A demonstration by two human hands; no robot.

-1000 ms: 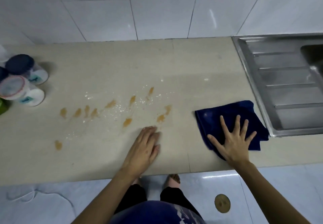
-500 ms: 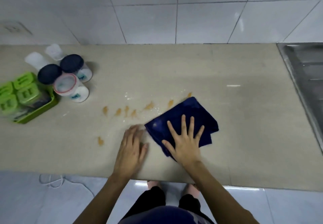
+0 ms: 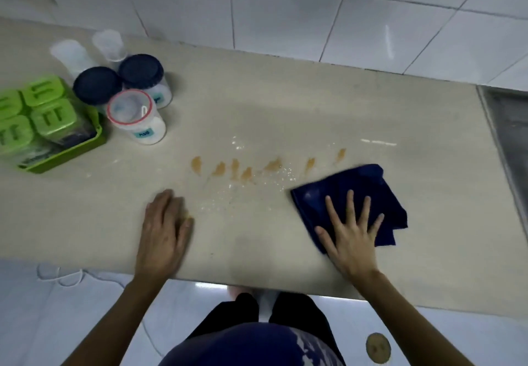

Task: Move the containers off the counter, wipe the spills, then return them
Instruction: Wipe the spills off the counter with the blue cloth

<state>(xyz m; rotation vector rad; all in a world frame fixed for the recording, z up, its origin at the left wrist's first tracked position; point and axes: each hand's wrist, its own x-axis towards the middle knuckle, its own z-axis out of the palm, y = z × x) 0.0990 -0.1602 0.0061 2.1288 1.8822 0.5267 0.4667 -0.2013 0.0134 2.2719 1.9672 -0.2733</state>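
My right hand (image 3: 350, 234) lies flat with fingers spread on a folded dark blue cloth (image 3: 354, 191) near the counter's front edge. My left hand (image 3: 164, 228) rests palm down on the bare beige counter (image 3: 285, 102), fingers together, holding nothing. Between the hands and a little farther back runs a row of several orange-brown spill drops (image 3: 245, 167) with scattered white grains. At the far left stand clear jars: two with dark blue lids (image 3: 140, 71) (image 3: 97, 85), one with a red-rimmed lid (image 3: 130, 107), two clear ones behind (image 3: 110, 44).
A green tray (image 3: 71, 148) holding several green-lidded containers sits at the counter's left end. A steel sink drainboard (image 3: 505, 125) edges in at the right. White tiled wall behind. Below the counter edge are a tiled floor, a white cable and a floor drain (image 3: 377, 348).
My right hand slid the cloth left over the right end of the spill row, then back right; two drops there are gone. My left hand stayed flat on the counter. The view shifted.
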